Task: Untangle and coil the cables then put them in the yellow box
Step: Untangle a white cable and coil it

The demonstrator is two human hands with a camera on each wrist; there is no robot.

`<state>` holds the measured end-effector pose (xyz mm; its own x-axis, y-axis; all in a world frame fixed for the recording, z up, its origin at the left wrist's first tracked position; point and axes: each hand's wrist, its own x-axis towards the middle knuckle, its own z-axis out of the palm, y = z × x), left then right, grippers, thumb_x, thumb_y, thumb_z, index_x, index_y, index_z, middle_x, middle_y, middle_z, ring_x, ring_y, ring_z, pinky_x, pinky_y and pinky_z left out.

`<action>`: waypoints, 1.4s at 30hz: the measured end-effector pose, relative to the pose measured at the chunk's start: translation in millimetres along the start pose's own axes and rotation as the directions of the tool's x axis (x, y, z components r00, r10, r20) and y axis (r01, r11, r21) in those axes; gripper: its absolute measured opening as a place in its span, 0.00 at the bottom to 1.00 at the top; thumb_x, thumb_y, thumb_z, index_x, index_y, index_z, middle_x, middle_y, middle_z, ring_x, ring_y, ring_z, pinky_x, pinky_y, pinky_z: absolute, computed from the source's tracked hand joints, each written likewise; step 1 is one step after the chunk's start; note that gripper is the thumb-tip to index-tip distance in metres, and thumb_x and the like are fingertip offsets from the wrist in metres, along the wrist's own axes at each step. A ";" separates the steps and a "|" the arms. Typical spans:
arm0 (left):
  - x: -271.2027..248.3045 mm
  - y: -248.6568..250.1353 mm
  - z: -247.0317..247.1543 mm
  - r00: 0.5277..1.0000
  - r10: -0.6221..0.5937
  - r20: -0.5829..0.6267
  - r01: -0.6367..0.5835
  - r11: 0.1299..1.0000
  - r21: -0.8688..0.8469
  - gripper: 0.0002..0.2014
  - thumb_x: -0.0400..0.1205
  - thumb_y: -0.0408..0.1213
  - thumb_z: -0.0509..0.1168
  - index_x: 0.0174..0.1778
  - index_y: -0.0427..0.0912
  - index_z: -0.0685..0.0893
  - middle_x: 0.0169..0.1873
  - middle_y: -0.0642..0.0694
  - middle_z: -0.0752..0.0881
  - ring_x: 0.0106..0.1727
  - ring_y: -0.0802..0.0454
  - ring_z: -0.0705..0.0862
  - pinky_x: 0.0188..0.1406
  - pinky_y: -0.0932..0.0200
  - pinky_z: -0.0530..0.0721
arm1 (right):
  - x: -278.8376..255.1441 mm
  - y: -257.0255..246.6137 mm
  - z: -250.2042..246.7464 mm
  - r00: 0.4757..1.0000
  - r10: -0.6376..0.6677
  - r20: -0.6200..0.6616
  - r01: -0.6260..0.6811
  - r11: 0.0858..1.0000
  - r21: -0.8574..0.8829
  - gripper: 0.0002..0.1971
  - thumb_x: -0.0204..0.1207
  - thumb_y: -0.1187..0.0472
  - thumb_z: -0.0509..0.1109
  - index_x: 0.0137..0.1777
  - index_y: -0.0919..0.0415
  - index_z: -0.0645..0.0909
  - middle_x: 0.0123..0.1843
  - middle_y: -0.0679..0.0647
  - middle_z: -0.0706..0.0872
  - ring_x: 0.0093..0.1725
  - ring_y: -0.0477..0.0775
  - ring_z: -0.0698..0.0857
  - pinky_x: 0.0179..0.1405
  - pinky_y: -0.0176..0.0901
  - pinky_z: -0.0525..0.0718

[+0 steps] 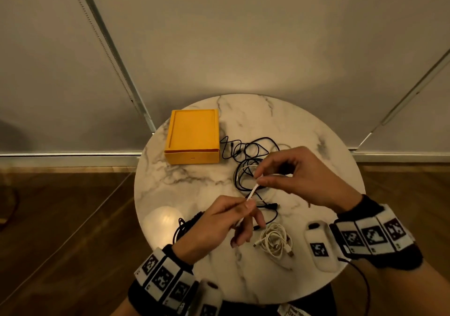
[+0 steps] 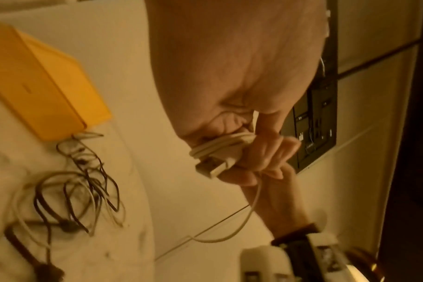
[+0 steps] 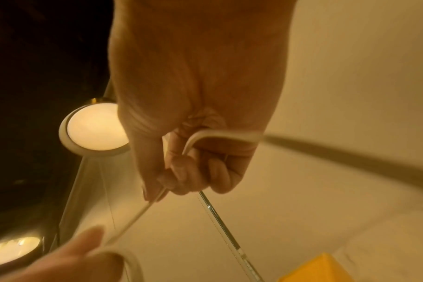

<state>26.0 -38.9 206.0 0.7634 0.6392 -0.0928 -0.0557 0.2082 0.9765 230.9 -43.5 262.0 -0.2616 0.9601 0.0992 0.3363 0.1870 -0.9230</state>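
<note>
Both hands were raised over the round marbled counter [image 1: 185, 184], each pinching the same white cable [image 1: 252, 192]. The left hand [image 1: 219, 228] held a small wound bundle of it between thumb and curled fingers, the flat USB plug [image 2: 209, 166] sticking out of the bundle; the right hand [image 1: 292, 176] gripped the cable between thumb and forefinger. The short taut stretch between the two hands ran diagonally, from low near the left hand up and away toward the right hand.

White cable: thin, round, plain, no print legible.

Behind the hands, a loose tangle of black cables [image 1: 246, 154] with a few white strands lay on the counter, one black end reaching just beside the yellow box [image 1: 193, 136]. The box stood at the far left of the counter, long axis pointing away from the person, closed side up so far as could be judged; a small mark on its near face was too small to read.

A coiled white cable [image 1: 274, 241] lay near the front edge, between the two wrists. A dark cable bundle [image 1: 185, 225] lay partly hidden under the left hand.

Wristbands carried black-and-white square markers, no readable text.
</note>
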 end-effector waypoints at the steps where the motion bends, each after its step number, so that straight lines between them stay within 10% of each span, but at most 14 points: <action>1: -2.1 2.2 3.4 1.000 0.010 -0.002 -0.010 0.996 -0.087 0.20 0.87 0.43 0.54 0.41 0.36 0.87 0.16 0.48 0.75 0.17 0.53 0.70 0.33 0.48 0.74 | 2.0 0.3 1.5 1.000 0.003 -0.028 -0.001 0.999 0.052 0.03 0.72 0.70 0.76 0.44 0.69 0.88 0.33 0.59 0.88 0.28 0.41 0.82 0.29 0.28 0.76; 4: -3.9 13.8 6.1 0.997 0.064 -0.040 -0.074 0.929 -0.363 0.20 0.85 0.41 0.52 0.43 0.33 0.86 0.17 0.47 0.74 0.19 0.53 0.69 0.34 0.56 0.79 | 8.0 9.8 18.5 0.991 0.016 -0.130 0.004 0.988 0.152 0.05 0.75 0.67 0.74 0.44 0.71 0.87 0.27 0.52 0.83 0.23 0.42 0.76 0.24 0.31 0.73; 7: -1.8 27.1 -0.5 0.981 0.167 -0.100 -0.195 0.842 -0.503 0.17 0.85 0.37 0.51 0.52 0.27 0.80 0.24 0.45 0.77 0.24 0.52 0.74 0.39 0.56 0.80 | 8.2 17.6 45.3 0.987 0.018 -0.159 0.015 0.978 0.208 0.08 0.80 0.59 0.68 0.47 0.59 0.88 0.25 0.65 0.77 0.22 0.53 0.71 0.21 0.41 0.70; 13: 13.8 39.9 -24.5 0.906 0.165 -0.390 -0.368 0.762 -0.533 0.17 0.82 0.40 0.64 0.57 0.29 0.85 0.34 0.39 0.84 0.34 0.49 0.84 0.42 0.58 0.85 | 5.4 31.2 74.8 0.994 0.096 0.061 -0.096 0.995 -0.009 0.12 0.86 0.60 0.60 0.58 0.40 0.80 0.25 0.55 0.80 0.20 0.50 0.76 0.23 0.43 0.76; 19: 26.1 28.2 -37.5 0.780 0.391 -0.488 -0.301 0.919 0.255 0.18 0.87 0.42 0.52 0.62 0.33 0.80 0.44 0.45 0.91 0.47 0.48 0.90 0.45 0.55 0.86 | 15.2 22.3 77.3 0.993 0.027 0.112 0.010 0.948 -0.318 0.06 0.81 0.53 0.67 0.56 0.49 0.82 0.26 0.42 0.74 0.28 0.43 0.75 0.29 0.32 0.67; 22: 20.6 15.2 -36.2 0.810 0.455 -0.372 -0.178 0.793 0.582 0.14 0.89 0.42 0.53 0.59 0.41 0.82 0.42 0.50 0.89 0.45 0.57 0.88 0.36 0.64 0.82 | 20.3 8.0 67.8 0.984 -0.074 0.163 0.145 0.865 -0.481 0.04 0.80 0.56 0.69 0.51 0.53 0.83 0.27 0.42 0.76 0.31 0.41 0.76 0.31 0.32 0.64; 27: 14.2 8.2 -32.4 0.916 0.308 -0.258 -0.084 0.774 0.627 0.22 0.89 0.49 0.53 0.37 0.39 0.82 0.25 0.45 0.83 0.27 0.53 0.83 0.32 0.66 0.76 | 15.4 0.1 52.0 0.964 -0.121 0.237 0.234 0.807 -0.543 0.06 0.78 0.56 0.69 0.46 0.49 0.88 0.39 0.46 0.89 0.37 0.45 0.82 0.39 0.38 0.77; 36: -9.6 11.1 -17.2 0.982 -0.181 -0.051 0.171 0.972 -0.163 0.22 0.84 0.51 0.58 0.29 0.40 0.79 0.14 0.50 0.61 0.17 0.53 0.59 0.23 0.63 0.72 | -5.7 9.9 34.9 0.991 -0.100 -0.087 0.096 0.994 -0.048 0.07 0.70 0.57 0.81 0.38 0.59 0.87 0.30 0.56 0.86 0.29 0.54 0.83 0.32 0.53 0.83; 42: -15.6 27.8 -11.1 0.969 0.187 0.159 0.000 0.648 -0.762 0.14 0.89 0.39 0.53 0.54 0.32 0.78 0.29 0.46 0.77 0.30 0.52 0.76 0.46 0.55 0.81 | -0.2 16.9 64.0 0.980 -0.028 -0.197 0.073 0.972 0.224 0.20 0.81 0.49 0.68 0.40 0.68 0.82 0.25 0.60 0.79 0.20 0.58 0.75 0.23 0.41 0.73</action>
<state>5.4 -34.8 232.5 0.8318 0.5412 0.1234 -0.5265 0.6987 0.4843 178.7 -53.9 222.6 -0.0878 0.9766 0.1963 0.1051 0.2050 -0.9731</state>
